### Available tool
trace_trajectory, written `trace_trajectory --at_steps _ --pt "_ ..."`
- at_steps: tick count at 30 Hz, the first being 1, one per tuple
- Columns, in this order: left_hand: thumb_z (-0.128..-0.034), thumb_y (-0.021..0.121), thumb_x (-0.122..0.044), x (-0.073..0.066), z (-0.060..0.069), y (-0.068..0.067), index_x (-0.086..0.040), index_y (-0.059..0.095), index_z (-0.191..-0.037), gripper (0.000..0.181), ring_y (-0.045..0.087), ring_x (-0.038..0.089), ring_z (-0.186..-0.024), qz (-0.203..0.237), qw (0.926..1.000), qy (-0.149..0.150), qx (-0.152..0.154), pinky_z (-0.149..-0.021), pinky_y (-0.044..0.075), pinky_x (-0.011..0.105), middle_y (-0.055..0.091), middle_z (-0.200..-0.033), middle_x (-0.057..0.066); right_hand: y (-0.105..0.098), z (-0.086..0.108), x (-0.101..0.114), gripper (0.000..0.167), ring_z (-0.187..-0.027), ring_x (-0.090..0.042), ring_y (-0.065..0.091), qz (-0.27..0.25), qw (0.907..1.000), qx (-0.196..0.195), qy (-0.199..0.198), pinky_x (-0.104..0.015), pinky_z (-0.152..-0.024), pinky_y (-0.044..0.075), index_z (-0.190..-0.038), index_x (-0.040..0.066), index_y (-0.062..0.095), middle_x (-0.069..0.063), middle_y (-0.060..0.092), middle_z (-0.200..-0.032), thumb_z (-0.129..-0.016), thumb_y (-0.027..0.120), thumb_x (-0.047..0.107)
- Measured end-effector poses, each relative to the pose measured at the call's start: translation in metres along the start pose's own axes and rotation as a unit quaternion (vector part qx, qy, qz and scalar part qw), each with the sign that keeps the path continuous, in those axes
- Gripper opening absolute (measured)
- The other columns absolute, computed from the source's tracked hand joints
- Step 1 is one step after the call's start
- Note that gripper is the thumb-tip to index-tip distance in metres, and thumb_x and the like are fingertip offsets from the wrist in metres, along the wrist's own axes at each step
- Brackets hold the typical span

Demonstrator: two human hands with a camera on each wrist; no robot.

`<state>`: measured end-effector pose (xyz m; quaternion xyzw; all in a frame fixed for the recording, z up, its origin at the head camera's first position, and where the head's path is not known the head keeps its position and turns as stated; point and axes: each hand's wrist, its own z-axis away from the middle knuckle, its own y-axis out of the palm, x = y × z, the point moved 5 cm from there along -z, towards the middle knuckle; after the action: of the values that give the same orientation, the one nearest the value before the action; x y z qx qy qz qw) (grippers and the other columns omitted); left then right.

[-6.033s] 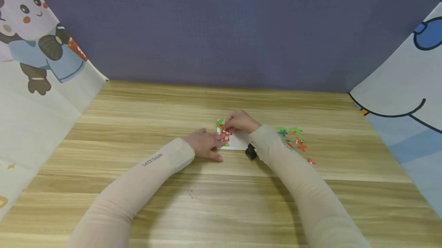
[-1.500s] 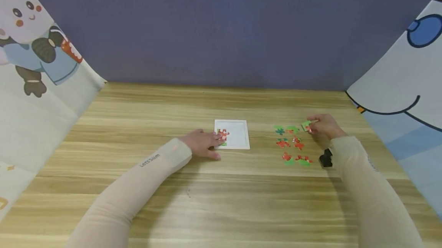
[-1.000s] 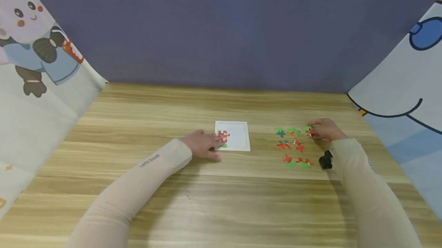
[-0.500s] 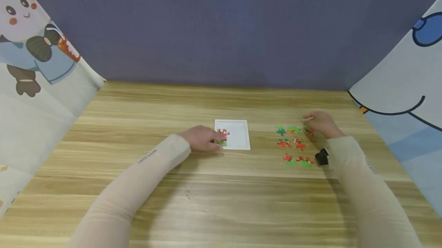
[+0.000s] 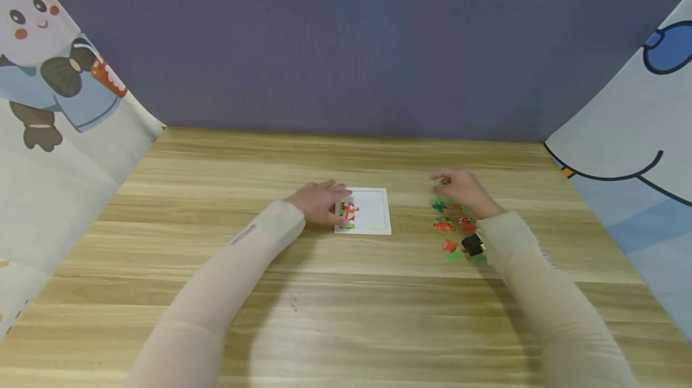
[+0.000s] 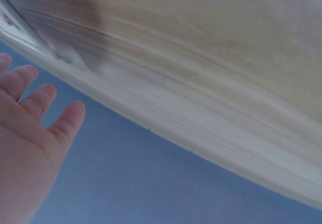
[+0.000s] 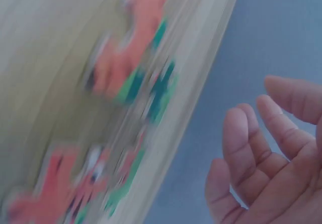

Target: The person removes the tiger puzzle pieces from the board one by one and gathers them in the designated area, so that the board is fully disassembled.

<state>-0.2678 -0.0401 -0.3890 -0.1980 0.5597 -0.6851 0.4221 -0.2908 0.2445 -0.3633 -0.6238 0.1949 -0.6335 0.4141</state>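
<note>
A white square puzzle tray [image 5: 373,211] lies mid-table with a few joined red and green jigsaw pieces [image 5: 350,211] along its left side. My left hand [image 5: 320,200] is at the tray's left edge, fingers spread near the upper corner and thumb near the pieces. In the left wrist view its fingers are loosely extended, holding nothing. My right hand [image 5: 458,188] hovers over the top of the loose jigsaw pieces [image 5: 443,226]. In the right wrist view its relaxed, slightly bent fingers [image 7: 235,138] hold nothing visible. Hand and wrist hide some of the upper-right pieces.
Loose pieces lie in rough rows to the tray's right, including a dark green one [image 5: 439,205] and a red one [image 5: 450,247]. A black wrist camera [image 5: 473,245] covers part of the lower row. A dark blue-grey backdrop [image 5: 346,45] rises behind the wooden table [image 5: 346,316].
Six seconds ago my right hand was at the tray; afterwards it held a green-red piece at the right, released it, and has moved left. My left hand has shifted upward, fingers spread.
</note>
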Motion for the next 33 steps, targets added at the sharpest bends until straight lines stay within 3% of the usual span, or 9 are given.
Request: trace_trajectory --at_steps 6,7,11,18,25,33 --pt "-0.0891 0.057 -0.058 0.006 -0.003 0.0 -0.016 0.029 -0.152 0.08 0.011 0.028 -0.145 0.009 0.9996 -0.021 0.015 -0.114 0.013 0.053 0.018 -0.159 0.004 0.019 -0.008 0.026 0.036 -0.071 -0.024 0.053 0.012 0.9991 0.007 -0.041 -0.036 -0.065 0.045 -0.127 -0.005 0.058 -0.02 0.064 -0.103 -0.093 0.058 0.01" --pt "-0.0891 0.056 -0.058 0.007 -0.003 0.0 -0.016 0.029 -0.152 0.081 0.011 0.028 -0.145 0.007 0.9996 -0.023 0.016 -0.114 0.013 0.053 0.017 -0.159 0.004 0.022 -0.009 0.03 0.036 -0.075 -0.02 0.054 0.021 0.9985 0.008 -0.05 -0.034 -0.069 0.045 -0.125 -0.006 0.059 -0.019 0.064 -0.102 -0.093 0.059 0.009" --pt "-0.089 0.056 -0.059 0.008 -0.004 -0.001 -0.015 0.025 -0.153 0.083 0.011 0.028 -0.145 0.004 0.9994 -0.032 0.015 -0.114 0.013 0.053 0.016 -0.159 0.005 0.035 -0.015 0.048 0.035 -0.064 -0.018 0.045 0.038 0.9968 0.017 -0.068 -0.033 -0.063 0.041 -0.122 -0.005 0.062 -0.016 0.064 -0.095 -0.09 0.06 0.008" --pt "-0.0895 0.054 -0.06 0.009 -0.005 -0.001 -0.017 0.023 -0.154 0.083 0.009 0.028 -0.146 -0.001 0.9988 -0.042 0.027 -0.114 0.011 0.053 0.016 -0.159 0.003 0.061 -0.021 0.079 0.033 -0.067 -0.016 0.048 0.085 0.9902 0.051 -0.098 -0.031 -0.064 0.043 -0.122 -0.001 0.064 -0.011 0.064 -0.091 -0.091 0.063 0.01" --pt "-0.0878 0.05 -0.066 0.009 -0.009 0.002 -0.022 0.023 -0.154 0.084 0.007 0.026 -0.146 -0.03 0.9975 -0.046 0.045 -0.115 0.012 0.052 0.014 -0.16 0.0 0.084 -0.026 0.101 0.034 -0.063 -0.014 0.051 0.151 0.9775 0.095 -0.112 -0.028 -0.059 0.044 -0.123 0.001 0.064 -0.007 0.064 -0.083 -0.091 0.065 0.012" --pt "-0.0868 0.053 -0.065 0.008 -0.008 0.002 -0.022 0.022 -0.154 0.086 0.008 0.025 -0.146 -0.044 0.9969 -0.049 0.044 -0.115 0.012 0.052 0.014 -0.159 -0.001 0.1 -0.034 0.108 0.037 -0.072 -0.015 0.055 0.172 0.9725 0.129 -0.09 -0.029 -0.064 0.046 -0.125 0.004 0.063 -0.005 0.064 -0.089 -0.09 0.067 0.015"
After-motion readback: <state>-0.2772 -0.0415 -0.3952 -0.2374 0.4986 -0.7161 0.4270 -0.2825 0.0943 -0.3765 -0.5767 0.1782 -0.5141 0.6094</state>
